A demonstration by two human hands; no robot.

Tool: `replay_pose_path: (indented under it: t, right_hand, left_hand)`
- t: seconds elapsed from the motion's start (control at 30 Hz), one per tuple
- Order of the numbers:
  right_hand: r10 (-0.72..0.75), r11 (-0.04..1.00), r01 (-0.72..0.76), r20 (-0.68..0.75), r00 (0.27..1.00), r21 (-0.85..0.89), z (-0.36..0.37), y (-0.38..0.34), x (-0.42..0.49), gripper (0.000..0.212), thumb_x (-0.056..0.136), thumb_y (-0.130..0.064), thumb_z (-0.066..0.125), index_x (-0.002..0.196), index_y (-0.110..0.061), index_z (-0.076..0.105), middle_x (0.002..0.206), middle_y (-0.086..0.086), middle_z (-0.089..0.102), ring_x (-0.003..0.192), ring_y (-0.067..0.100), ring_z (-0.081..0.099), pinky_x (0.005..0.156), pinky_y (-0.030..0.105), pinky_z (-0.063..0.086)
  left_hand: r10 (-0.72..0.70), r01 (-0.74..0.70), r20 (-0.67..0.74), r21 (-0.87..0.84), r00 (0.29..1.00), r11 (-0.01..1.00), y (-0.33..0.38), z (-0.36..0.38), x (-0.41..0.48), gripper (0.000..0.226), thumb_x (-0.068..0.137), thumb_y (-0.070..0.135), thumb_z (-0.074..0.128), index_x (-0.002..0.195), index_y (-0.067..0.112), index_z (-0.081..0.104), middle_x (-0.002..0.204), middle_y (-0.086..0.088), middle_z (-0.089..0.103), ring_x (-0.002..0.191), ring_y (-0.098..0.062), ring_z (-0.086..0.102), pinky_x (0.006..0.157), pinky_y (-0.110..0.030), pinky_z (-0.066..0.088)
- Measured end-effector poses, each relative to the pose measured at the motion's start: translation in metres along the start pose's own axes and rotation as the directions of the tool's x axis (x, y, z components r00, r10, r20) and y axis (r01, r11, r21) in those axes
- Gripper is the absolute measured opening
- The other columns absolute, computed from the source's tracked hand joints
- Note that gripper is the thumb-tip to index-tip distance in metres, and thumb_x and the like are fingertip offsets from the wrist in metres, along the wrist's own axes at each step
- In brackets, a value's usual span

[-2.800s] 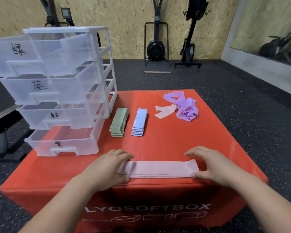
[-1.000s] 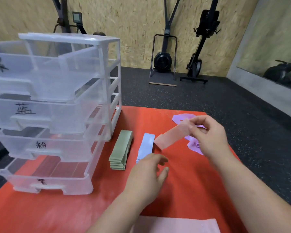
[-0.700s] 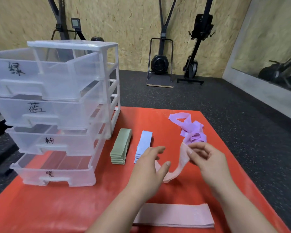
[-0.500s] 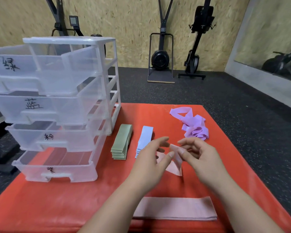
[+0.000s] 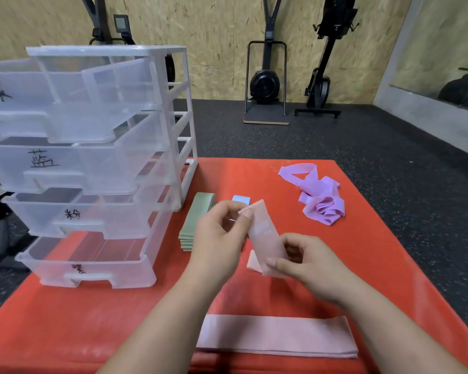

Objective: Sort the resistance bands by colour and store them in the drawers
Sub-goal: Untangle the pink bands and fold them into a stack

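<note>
Both hands hold one pink resistance band [image 5: 265,236] above the red box top. My left hand [image 5: 219,238] pinches its upper end and my right hand [image 5: 308,263] grips its lower end. A flat stack of pink bands [image 5: 276,337] lies near the front edge. A green stack [image 5: 196,220] lies beside the drawers. The blue stack [image 5: 241,199] is mostly hidden behind my left hand. Tangled purple bands [image 5: 318,195] lie at the back right. The clear four-drawer unit [image 5: 92,163] stands on the left with all drawers pulled open.
The red foam box [image 5: 362,252] drops off at its right and front edges onto black rubber floor. Exercise machines [image 5: 265,85] stand against the wooden wall behind.
My right hand took the loose pink band from beside the purple pile and brought it toward me. My left hand came up and now pinches its other end, so the band is held straight.
</note>
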State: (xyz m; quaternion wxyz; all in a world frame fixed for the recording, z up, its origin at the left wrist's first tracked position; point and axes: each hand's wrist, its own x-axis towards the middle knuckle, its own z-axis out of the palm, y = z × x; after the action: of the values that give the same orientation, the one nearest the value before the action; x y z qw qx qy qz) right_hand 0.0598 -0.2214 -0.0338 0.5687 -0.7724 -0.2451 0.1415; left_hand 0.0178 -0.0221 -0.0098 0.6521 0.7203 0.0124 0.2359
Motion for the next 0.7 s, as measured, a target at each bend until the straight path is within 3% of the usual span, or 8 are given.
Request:
replay_pose_path:
  t: [0.13,0.23,0.33,0.4,0.53,0.6,0.7]
  right_hand:
    - [-0.004,0.99,0.013,0.063,0.998,-0.141,-0.023,0.002,0.002,0.012,0.092,-0.012,0.079,0.1,-0.02,0.074,0.095,-0.001,0.077,0.085,0.008,0.067,0.082,0.032,0.055]
    - [-0.056,0.956,0.044,-0.033,0.998,-0.29,-0.038,0.005,0.002,0.014,0.096,-0.015,0.073,0.096,-0.029,0.073,0.082,-0.013,0.068,0.076,0.003,0.058,0.071,0.03,0.049]
    - [-0.184,0.893,0.099,-0.156,0.97,-0.439,-0.051,-0.004,-0.003,0.015,0.094,-0.018,0.075,0.1,-0.032,0.075,0.091,-0.022,0.073,0.085,-0.001,0.066,0.075,0.015,0.047]
    - [-0.218,0.826,0.082,-0.182,0.959,-0.557,-0.06,-0.003,-0.007,0.014,0.091,-0.027,0.079,0.1,-0.036,0.074,0.095,-0.027,0.073,0.089,-0.002,0.067,0.077,0.016,0.049]
    - [0.004,0.694,-0.058,-0.076,0.997,-0.718,-0.072,0.022,-0.013,0.025,0.082,-0.039,0.084,0.102,-0.046,0.071,0.087,-0.025,0.07,0.079,0.003,0.066,0.075,0.034,0.056]
    - [0.137,0.65,-0.112,-0.03,0.99,-0.752,-0.075,0.035,-0.016,0.028,0.078,-0.038,0.084,0.1,-0.048,0.069,0.084,-0.023,0.069,0.076,0.002,0.065,0.074,0.033,0.056]
    - [0.226,0.64,-0.144,0.006,0.974,-0.755,-0.078,0.047,-0.019,0.024,0.075,-0.039,0.084,0.096,-0.044,0.071,0.084,-0.021,0.071,0.08,-0.001,0.066,0.077,0.026,0.056]
  left_hand:
    - [-0.017,0.007,-0.174,-0.055,0.985,0.998,-0.004,-0.009,0.007,0.011,0.103,0.017,0.067,0.103,0.024,0.075,0.092,-0.006,0.075,0.082,-0.023,0.072,0.082,-0.044,0.061]
    - [-0.056,0.062,-0.093,0.058,0.994,0.996,-0.011,-0.018,0.01,0.018,0.102,0.014,0.067,0.111,0.026,0.076,0.092,-0.002,0.078,0.086,-0.02,0.075,0.089,-0.047,0.062]
    - [-0.047,0.047,-0.003,0.182,0.999,0.982,-0.017,-0.027,0.01,0.012,0.102,0.017,0.069,0.104,0.026,0.078,0.089,0.001,0.079,0.087,-0.018,0.076,0.089,-0.052,0.06]
    - [-0.061,0.062,-0.013,0.22,0.998,0.974,-0.021,-0.032,0.009,0.01,0.102,0.022,0.068,0.098,0.027,0.075,0.085,0.002,0.079,0.085,-0.019,0.077,0.087,-0.054,0.06]
    - [-0.154,0.162,-0.05,0.252,0.987,0.954,-0.033,-0.041,0.006,0.008,0.1,0.025,0.069,0.094,0.026,0.075,0.085,0.001,0.079,0.081,-0.02,0.075,0.085,-0.053,0.061]
    - [-0.183,0.192,-0.057,0.229,0.981,0.954,-0.035,-0.044,0.005,0.009,0.101,0.019,0.069,0.097,0.023,0.076,0.086,-0.001,0.079,0.078,-0.018,0.075,0.078,-0.045,0.062]
    - [-0.196,0.194,-0.02,0.257,0.98,0.947,-0.035,-0.048,0.001,0.017,0.1,0.01,0.068,0.1,0.024,0.077,0.082,0.001,0.078,0.074,-0.01,0.074,0.074,-0.031,0.058]
